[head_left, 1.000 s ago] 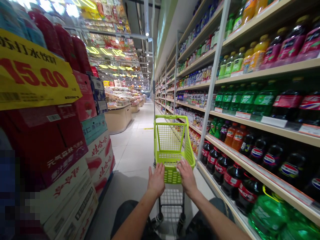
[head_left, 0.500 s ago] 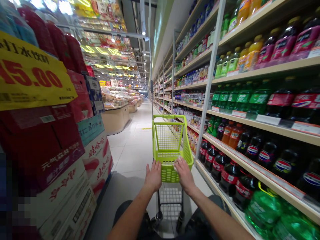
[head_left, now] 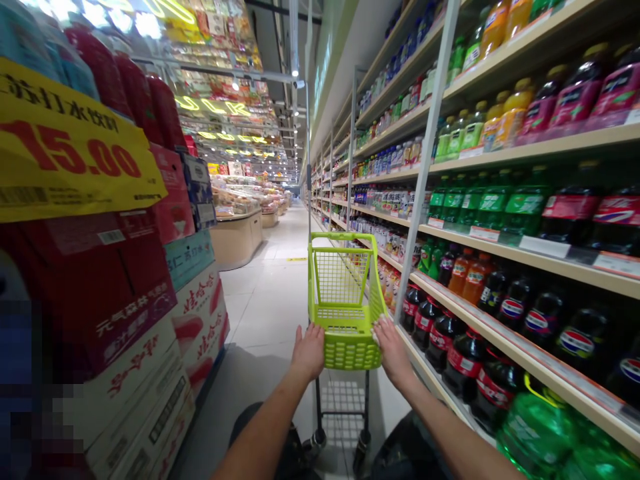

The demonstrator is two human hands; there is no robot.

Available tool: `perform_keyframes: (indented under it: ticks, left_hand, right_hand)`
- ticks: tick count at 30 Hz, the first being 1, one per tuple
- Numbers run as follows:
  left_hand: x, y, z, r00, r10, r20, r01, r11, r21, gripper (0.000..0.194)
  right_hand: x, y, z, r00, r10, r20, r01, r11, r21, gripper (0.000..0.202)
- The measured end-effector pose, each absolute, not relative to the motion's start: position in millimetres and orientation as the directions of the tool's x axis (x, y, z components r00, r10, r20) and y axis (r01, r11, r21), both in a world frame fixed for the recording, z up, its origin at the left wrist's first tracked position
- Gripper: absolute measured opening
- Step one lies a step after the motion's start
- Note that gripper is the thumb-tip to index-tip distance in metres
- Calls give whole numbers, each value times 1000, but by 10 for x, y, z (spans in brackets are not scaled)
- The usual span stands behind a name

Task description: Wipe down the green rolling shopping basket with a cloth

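Observation:
A small lime-green shopping cart [head_left: 345,337] with an upright mesh panel stands right in front of me, its basket holding nothing that I can see. My left hand [head_left: 309,350] grips the near left corner of the basket, fingers over the rim and thumb sticking up. At the near right corner, my right hand [head_left: 394,350] presses a crumpled white piece, like a tissue or wipe [head_left: 376,332], against the rim. Most of this white piece is hidden under the fingers.
Shelves of drink bottles [head_left: 515,210] run along the right, close to the cart. Stacked drink cartons [head_left: 195,293] with a yellow price sign [head_left: 75,150] stand at the left. A tiled aisle [head_left: 260,313] leads ahead past wooden display counters [head_left: 237,240].
My right hand has slid right along the near rim to the basket's corner, with the white piece under its fingers. The left hand keeps its place. The view has shifted slightly.

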State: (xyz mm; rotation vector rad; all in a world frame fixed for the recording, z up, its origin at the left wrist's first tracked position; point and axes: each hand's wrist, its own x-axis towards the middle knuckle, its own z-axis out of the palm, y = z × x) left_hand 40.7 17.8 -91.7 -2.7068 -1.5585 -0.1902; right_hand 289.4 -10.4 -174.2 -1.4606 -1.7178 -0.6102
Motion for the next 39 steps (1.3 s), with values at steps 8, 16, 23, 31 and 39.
perform_keyframes:
  ticks: [8,16,23,31,39]
  left_hand:
    - [538,34,-1030,499,860,107,865,-501,-5,69]
    - [478,33,-1059,540,836,100,837,-545,36,69]
    - [493,89,-1013,552,825,123,820,-564,101,66]
    - [258,132,-961,358,934,26,929,-358,90,66]
    - [370,69,-990,384,923,-5,923,-383,47,68]
  right_hand:
    - [2355,136,-1647,29,507,861,974,179,-139,37]
    - [2411,-36,-1598,-77,554,829,974,219,-56,36]
    - [1993,60,-1622,-133,530,837,946,319,-52,35]
    - [2220,71,-1565,-12,537,844,973,201,-113,37]
    - [2117,75,-1514,-267,507,820,921,385,62,30]
